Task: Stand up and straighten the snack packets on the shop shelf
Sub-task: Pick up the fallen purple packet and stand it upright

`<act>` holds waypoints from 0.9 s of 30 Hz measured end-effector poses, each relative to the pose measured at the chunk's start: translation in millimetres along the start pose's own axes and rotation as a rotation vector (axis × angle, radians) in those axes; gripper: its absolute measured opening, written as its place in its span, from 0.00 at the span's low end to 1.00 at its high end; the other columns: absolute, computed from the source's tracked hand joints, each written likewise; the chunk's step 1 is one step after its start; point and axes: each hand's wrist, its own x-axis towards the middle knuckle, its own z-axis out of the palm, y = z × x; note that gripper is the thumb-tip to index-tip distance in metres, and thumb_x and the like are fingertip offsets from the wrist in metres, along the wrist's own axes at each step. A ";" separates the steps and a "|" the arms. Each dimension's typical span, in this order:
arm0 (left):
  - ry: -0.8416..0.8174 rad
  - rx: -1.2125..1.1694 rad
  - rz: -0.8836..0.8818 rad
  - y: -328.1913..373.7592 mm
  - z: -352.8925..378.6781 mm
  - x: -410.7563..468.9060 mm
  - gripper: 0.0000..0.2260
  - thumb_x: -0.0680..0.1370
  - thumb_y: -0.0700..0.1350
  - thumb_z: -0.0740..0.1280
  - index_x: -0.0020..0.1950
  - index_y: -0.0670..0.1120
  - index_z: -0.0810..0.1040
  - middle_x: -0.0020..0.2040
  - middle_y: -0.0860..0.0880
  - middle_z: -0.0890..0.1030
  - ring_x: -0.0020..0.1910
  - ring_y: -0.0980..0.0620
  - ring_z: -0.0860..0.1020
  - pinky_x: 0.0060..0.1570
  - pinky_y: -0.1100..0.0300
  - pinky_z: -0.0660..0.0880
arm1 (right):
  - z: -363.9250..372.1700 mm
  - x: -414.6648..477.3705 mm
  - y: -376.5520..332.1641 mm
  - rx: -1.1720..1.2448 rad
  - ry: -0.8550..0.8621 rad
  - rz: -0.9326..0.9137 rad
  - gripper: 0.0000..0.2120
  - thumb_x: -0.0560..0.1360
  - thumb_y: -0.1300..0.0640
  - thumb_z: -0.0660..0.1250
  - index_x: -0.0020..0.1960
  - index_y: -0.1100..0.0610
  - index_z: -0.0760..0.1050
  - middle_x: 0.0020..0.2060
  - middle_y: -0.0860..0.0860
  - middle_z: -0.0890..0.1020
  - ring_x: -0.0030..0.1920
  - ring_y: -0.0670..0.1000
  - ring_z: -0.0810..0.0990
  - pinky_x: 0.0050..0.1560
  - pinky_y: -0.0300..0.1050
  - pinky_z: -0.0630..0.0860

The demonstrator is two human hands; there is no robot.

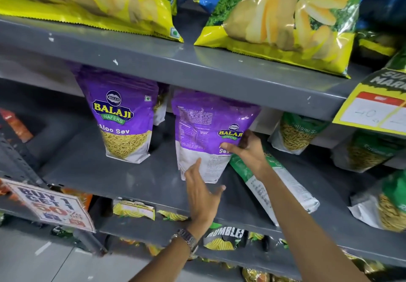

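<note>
A purple Aloo Sev packet (pixel 204 127) stands upright on the grey middle shelf (pixel 109 171), its back side facing me. My right hand (pixel 248 149) grips its right edge, thumb on the front. My left hand (pixel 202 191), fingers spread, rests flat against the packet's lower left corner. A second purple Aloo Sev packet (pixel 123 116) stands upright to the left, front side out. A green-and-white packet (pixel 276 189) lies flat on the shelf under my right forearm.
Green Ratlami Sev packets (pixel 298 132) stand to the right, more at the far right. Large yellow wafer bags (pixel 281 18) fill the shelf above. A yellow price tag (pixel 373 110) hangs at right, a "Buy 1 Get 1" sign (pixel 50 204) at lower left.
</note>
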 end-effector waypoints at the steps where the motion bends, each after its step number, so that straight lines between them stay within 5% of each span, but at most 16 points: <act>1: -0.031 -0.020 0.004 1.3 1.6 -0.1 0.45 0.62 0.46 0.79 0.73 0.45 0.58 0.64 0.47 0.64 0.66 0.54 0.62 0.67 0.71 0.57 | -0.9 -3.5 -2.3 -0.009 -0.005 -0.004 0.26 0.62 0.66 0.77 0.58 0.65 0.73 0.54 0.63 0.82 0.53 0.59 0.82 0.56 0.54 0.79; 4: -0.103 -0.094 0.019 3.1 3.6 7.6 0.51 0.60 0.51 0.79 0.73 0.51 0.49 0.66 0.48 0.57 0.65 0.63 0.55 0.64 0.78 0.51 | -6.1 -12.2 -9.5 -0.042 -0.062 -0.007 0.25 0.61 0.65 0.78 0.56 0.64 0.76 0.51 0.60 0.84 0.47 0.52 0.84 0.47 0.41 0.80; 9: -0.152 -0.056 -0.044 -4.0 2.3 25.0 0.57 0.57 0.67 0.72 0.75 0.47 0.45 0.75 0.42 0.53 0.75 0.50 0.52 0.73 0.54 0.56 | -1.4 -31.7 -11.9 -0.065 -0.177 0.002 0.24 0.63 0.65 0.77 0.56 0.60 0.74 0.48 0.53 0.82 0.44 0.47 0.82 0.47 0.35 0.78; 11: -0.154 -0.026 -0.065 -8.7 -0.3 34.7 0.56 0.58 0.63 0.75 0.76 0.48 0.46 0.76 0.44 0.55 0.75 0.46 0.55 0.72 0.47 0.60 | 3.3 -36.7 -10.7 -0.043 -0.225 -0.014 0.21 0.65 0.66 0.75 0.54 0.55 0.75 0.47 0.49 0.81 0.47 0.47 0.80 0.52 0.36 0.77; 15: -0.120 -0.068 -0.143 -20.1 -13.4 55.0 0.50 0.58 0.57 0.78 0.73 0.52 0.54 0.72 0.47 0.68 0.69 0.48 0.68 0.65 0.48 0.69 | 12.1 -37.6 -9.6 -0.037 -0.280 -0.031 0.18 0.67 0.64 0.74 0.53 0.49 0.77 0.50 0.49 0.83 0.53 0.45 0.81 0.58 0.39 0.76; 19: -0.177 -0.103 -0.089 -37.7 -31.3 73.8 0.39 0.59 0.51 0.80 0.65 0.48 0.66 0.63 0.47 0.72 0.61 0.50 0.73 0.60 0.57 0.71 | 20.7 -20.1 -8.4 0.030 -0.008 -0.074 0.13 0.66 0.68 0.74 0.47 0.57 0.78 0.47 0.62 0.83 0.41 0.46 0.82 0.50 0.41 0.79; 22: -0.237 -0.046 0.000 -48.3 -45.8 87.0 0.35 0.58 0.52 0.80 0.61 0.45 0.72 0.57 0.48 0.66 0.57 0.53 0.69 0.57 0.74 0.64 | 24.9 -4.9 -6.3 0.083 0.200 -0.076 0.22 0.63 0.69 0.76 0.54 0.60 0.74 0.50 0.64 0.82 0.47 0.55 0.81 0.54 0.53 0.78; 25: -0.358 0.025 0.017 -48.9 -61.4 101.1 0.34 0.58 0.56 0.76 0.60 0.46 0.75 0.50 0.49 0.67 0.52 0.51 0.71 0.53 0.63 0.70 | 25.4 5.4 -0.1 0.169 0.151 0.024 0.38 0.62 0.70 0.77 0.67 0.60 0.64 0.59 0.62 0.78 0.59 0.57 0.78 0.63 0.54 0.74; 27: -0.416 0.043 0.049 -49.4 -69.6 110.2 0.35 0.59 0.55 0.77 0.62 0.45 0.74 0.49 0.49 0.71 0.49 0.50 0.74 0.47 0.60 0.71 | 22.9 8.7 5.0 0.136 0.023 0.039 0.40 0.61 0.70 0.77 0.68 0.59 0.64 0.62 0.58 0.78 0.62 0.54 0.76 0.64 0.52 0.73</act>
